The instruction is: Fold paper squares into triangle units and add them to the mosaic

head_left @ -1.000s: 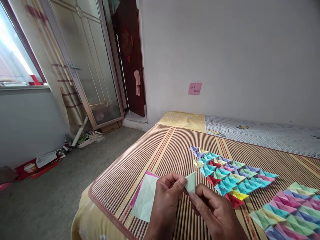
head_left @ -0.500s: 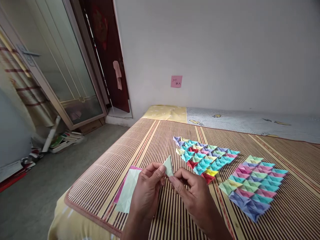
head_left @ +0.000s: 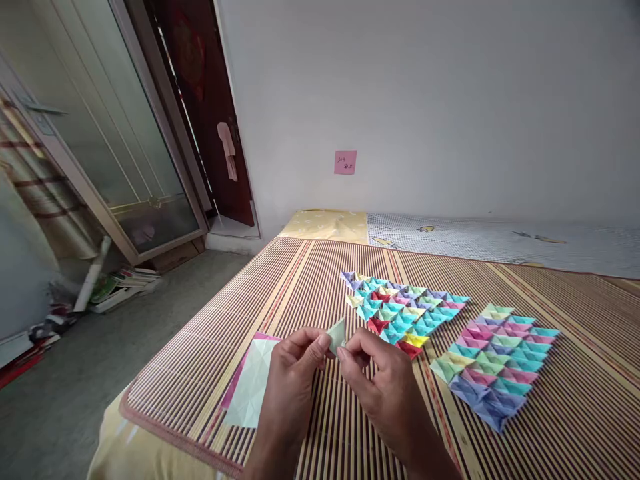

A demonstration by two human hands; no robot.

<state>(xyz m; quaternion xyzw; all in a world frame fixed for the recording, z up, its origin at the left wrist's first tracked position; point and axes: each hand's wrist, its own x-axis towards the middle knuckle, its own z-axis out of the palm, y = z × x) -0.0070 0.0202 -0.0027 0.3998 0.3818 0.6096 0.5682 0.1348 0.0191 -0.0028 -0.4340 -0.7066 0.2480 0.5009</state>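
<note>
Between my two hands is a small pale green folded paper (head_left: 337, 334), a pointed triangle held above the striped mat. My left hand (head_left: 296, 377) pinches its left side between thumb and finger. My right hand (head_left: 379, 380) has thumb and forefinger closed at its lower right corner. Partly behind my left wrist lies a creased pale green sheet (head_left: 253, 387), with a magenta sheet (head_left: 234, 389) showing from under it. Beyond my hands, a group of coloured folded paper pieces (head_left: 403, 307) lies joined in rows. A second such group (head_left: 495, 360) is to the right.
The slatted bamboo mat (head_left: 200, 353) covers a bed with yellow bedding (head_left: 150, 453). A pink note (head_left: 345, 162) sticks to the white wall behind. On the floor at left are stacked books (head_left: 125, 287), near a glass door (head_left: 135, 133) and a dark red door (head_left: 200, 100).
The folded paper has turned, its tip now leaning further right, with both hands still at it. The whole view has shifted slightly, so the surroundings sit further left.
</note>
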